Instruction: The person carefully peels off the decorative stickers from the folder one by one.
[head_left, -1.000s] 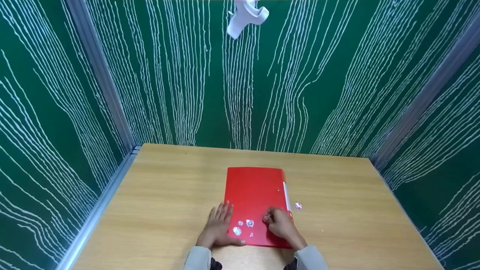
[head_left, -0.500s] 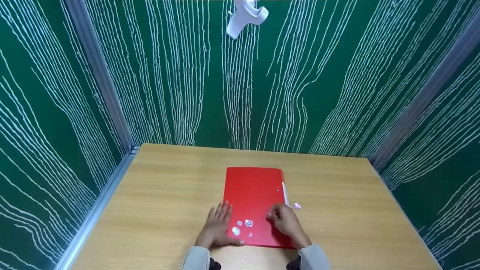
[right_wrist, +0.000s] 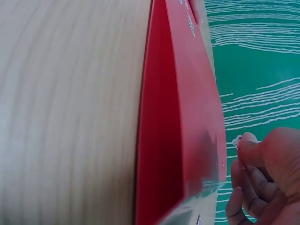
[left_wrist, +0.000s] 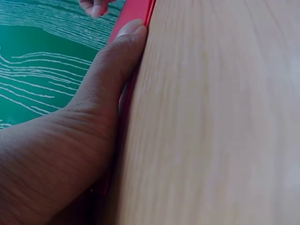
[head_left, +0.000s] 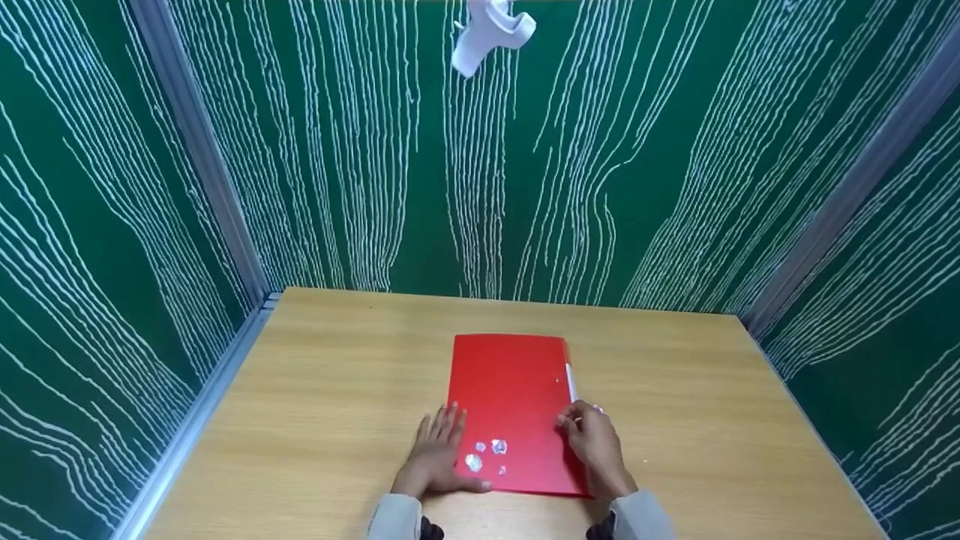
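Observation:
A red folder (head_left: 510, 375) lies on the table, its cover lifted a little from the lower layer along the near edge in the right wrist view. Several small shiny stickers (head_left: 473, 463) are on its near left part. My left hand (head_left: 435, 454) rests flat at the folder's near left corner, fingers spread and thumb (left_wrist: 126, 40) along the near edge. My right hand (head_left: 595, 442) is over the folder's right edge, thumb and forefinger pinching a small shiny sticker (right_wrist: 237, 141). Its other fingers are curled.
A shiny piece (head_left: 598, 409) on the table shows partly behind my right hand. A white label strip (head_left: 571, 382) runs along the folder's spine. Green walls with white wavy lines (head_left: 480, 187) enclose the wooden table (head_left: 337, 375); a white bracket (head_left: 491, 34) hangs at the back.
My right hand has moved right across the folder to its right edge, now partly covering the shiny piece on the table. My left hand has stayed in place.

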